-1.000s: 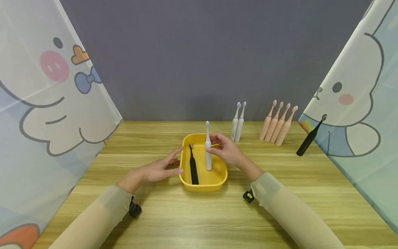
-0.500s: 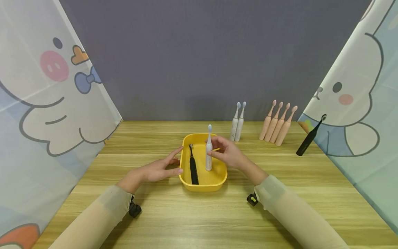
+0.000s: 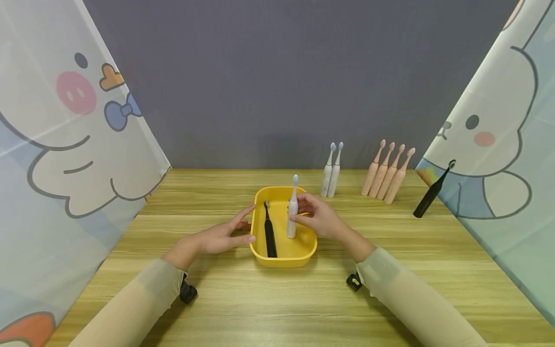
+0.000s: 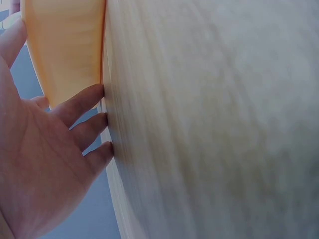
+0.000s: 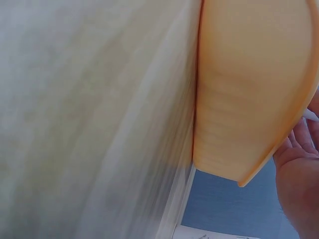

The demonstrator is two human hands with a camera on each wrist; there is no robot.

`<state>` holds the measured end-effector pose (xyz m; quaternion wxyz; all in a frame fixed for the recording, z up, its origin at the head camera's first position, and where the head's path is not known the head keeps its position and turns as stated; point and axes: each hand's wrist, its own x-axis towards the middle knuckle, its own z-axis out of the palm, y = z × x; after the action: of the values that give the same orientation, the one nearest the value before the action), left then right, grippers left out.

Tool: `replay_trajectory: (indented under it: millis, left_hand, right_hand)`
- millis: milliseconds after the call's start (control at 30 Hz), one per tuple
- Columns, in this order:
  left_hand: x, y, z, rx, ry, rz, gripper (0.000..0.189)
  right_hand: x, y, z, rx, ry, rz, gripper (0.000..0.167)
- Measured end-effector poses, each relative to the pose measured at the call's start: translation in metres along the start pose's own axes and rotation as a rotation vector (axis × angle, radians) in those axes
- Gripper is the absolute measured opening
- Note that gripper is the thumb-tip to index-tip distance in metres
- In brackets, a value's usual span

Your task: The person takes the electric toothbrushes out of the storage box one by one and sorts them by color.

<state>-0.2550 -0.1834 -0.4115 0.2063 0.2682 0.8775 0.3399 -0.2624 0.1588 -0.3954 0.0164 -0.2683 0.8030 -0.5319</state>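
Observation:
A yellow tray (image 3: 284,262) with raised walls sits on the table between both hands. Inside it, along the left wall, lies a black electric toothbrush (image 3: 270,236). My right hand (image 3: 320,217) reaches over the tray's right rim and pinches a white electric toothbrush (image 3: 292,222) between thumb and fingers. That brush stands nearly upright, blue-tinted bristles up, its base low in the tray. My left hand (image 3: 220,236) rests at the tray's left wall with fingers spread; in the left wrist view the hand's fingertips (image 4: 102,149) reach the table beside the orange-looking wall.
Behind the tray, two white electric toothbrushes (image 3: 334,179) stand side by side. Several pink electric toothbrushes (image 3: 382,179) stand in a row further right. Another black electric toothbrush (image 3: 428,198) is near the right-hand printed cloth (image 3: 490,193). A grey panel (image 3: 277,86) closes the back.
The white toothbrush in my right hand has shifted slightly right, its head lower and leaning a little to the right. My right hand moved right with it. My left hand stayed in place.

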Motion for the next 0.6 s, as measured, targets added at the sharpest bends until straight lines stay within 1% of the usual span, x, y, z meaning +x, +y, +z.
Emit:
replay_trajectory:
  millis: [167,333,500,600]
  left_hand:
    - [0.0,0.0,0.0,0.0,0.004,0.002,0.097]
    - [0.0,0.0,0.0,-0.006,0.002,0.006,0.097]
    - [0.0,0.001,0.0,-0.009,0.001,0.005,0.097]
    - [0.0,0.0,0.0,-0.013,-0.003,0.006,0.097]
  right_hand:
    - [-0.001,-0.002,0.001,-0.002,0.017,-0.024,0.039]
    - [-0.001,-0.006,0.0,0.011,0.033,-0.028,0.038]
    - [0.001,-0.013,-0.006,0.019,0.052,-0.06,0.038]
    - [0.003,-0.018,-0.012,0.006,0.073,-0.078,0.039]
